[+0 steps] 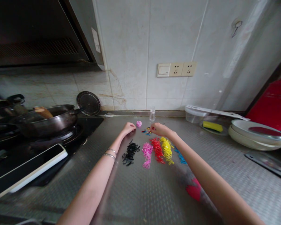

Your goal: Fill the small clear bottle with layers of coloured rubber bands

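Note:
My left hand (129, 127) rests on the counter with its fingers curled together; whatever is in them, if anything, is hidden. My right hand (159, 128) pinches downward at the right edge of a small mixed-colour pile of rubber bands (147, 132), and I cannot make out what its fingertips hold. Nearer to me lie piles sorted by colour: black bands (131, 152), pink bands (147, 154), red bands (157, 150), yellow bands (166, 150) and blue bands (180, 155), the last partly covered by my right forearm. A pink ball-like bundle (139, 124) sits between the hands, near a clear glass bottle (152, 114).
To the left, a steel pan (49, 123) stands on the stove, with a phone (30, 168) at the stove's edge. At right are a plastic tub (194, 115), a yellow sponge (212, 126), stacked white bowls (253, 139) and a cleaver-like flat blade (269, 164).

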`<act>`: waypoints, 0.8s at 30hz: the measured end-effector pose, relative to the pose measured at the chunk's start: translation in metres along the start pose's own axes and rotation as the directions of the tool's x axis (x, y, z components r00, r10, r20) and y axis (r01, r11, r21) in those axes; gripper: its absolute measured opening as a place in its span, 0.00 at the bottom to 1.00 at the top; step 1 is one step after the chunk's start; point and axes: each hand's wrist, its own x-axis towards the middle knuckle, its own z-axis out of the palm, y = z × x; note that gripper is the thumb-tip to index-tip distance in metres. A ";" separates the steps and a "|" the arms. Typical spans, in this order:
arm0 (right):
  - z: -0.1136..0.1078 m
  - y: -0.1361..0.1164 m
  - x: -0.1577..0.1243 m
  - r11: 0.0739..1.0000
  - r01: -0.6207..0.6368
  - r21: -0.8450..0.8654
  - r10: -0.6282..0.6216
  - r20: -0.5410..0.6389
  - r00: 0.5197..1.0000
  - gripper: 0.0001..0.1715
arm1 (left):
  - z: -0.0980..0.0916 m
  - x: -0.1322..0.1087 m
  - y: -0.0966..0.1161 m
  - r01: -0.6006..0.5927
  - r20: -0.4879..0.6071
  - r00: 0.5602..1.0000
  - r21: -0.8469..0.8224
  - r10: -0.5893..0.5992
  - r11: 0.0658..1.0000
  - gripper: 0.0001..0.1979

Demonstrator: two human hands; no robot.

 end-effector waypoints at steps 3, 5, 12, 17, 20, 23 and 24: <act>-0.003 0.009 -0.007 0.999 0.000 0.050 0.000 0.007 1.000 0.11 | 0.000 -0.002 0.009 -0.027 0.040 0.999 0.025 0.026 0.999 0.09; -0.004 0.013 -0.011 0.997 -0.003 0.075 0.001 0.021 1.000 0.10 | -0.001 -0.004 0.016 -0.056 0.099 0.994 0.038 0.052 0.998 0.08; -0.007 0.015 -0.017 0.991 -0.019 0.130 -0.014 0.243 0.970 0.09 | -0.004 -0.007 0.036 -0.169 0.332 0.934 0.095 0.129 0.981 0.09; -0.011 0.018 -0.017 0.976 -0.037 0.215 -0.014 0.234 0.972 0.10 | 0.003 -0.007 0.041 -0.227 0.352 0.919 0.103 0.178 0.968 0.08; -0.014 0.023 -0.017 0.973 -0.024 0.231 -0.012 0.154 0.988 0.09 | 0.009 -0.006 0.040 -0.230 0.352 0.919 0.112 0.178 0.967 0.08; -0.013 0.031 -0.015 0.967 -0.016 0.253 -0.010 0.100 0.995 0.09 | 0.013 -0.005 0.037 -0.248 0.336 0.921 0.119 0.196 0.962 0.08; -0.012 0.034 -0.015 0.966 -0.017 0.259 -0.007 0.090 0.996 0.09 | 0.014 -0.005 0.036 -0.254 0.329 0.922 0.119 0.203 0.960 0.08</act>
